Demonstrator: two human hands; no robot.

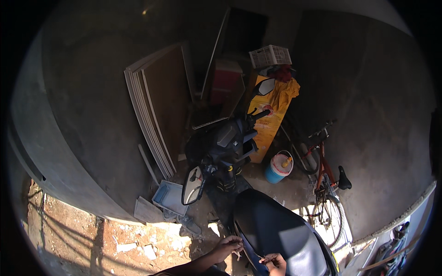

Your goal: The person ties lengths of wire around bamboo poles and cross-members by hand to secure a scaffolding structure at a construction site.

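A dark scooter stands in front of me, its black seat (276, 225) reaching down to my hands. My left hand (225, 246) is at the seat's left edge, fingers pinched on a small pale object that is too small to identify. My right hand (275, 262) is curled close against the seat's lower rim. A thin pale strand seems to run between the two hands. The scooter's handlebar and dashboard (230, 142) point away from me, with one mirror (193, 186) at the near left and another mirror (264, 86) further back.
A red bicycle (324, 184) leans at the right wall. A blue bucket with a white lid (277, 169) sits beside the scooter's front. Flat boards (152, 115) lean at the left, above a blue tray (169, 197). Behind are a yellow sheet (274, 110), a white crate (270, 56) and sunlit rubble (138, 244).
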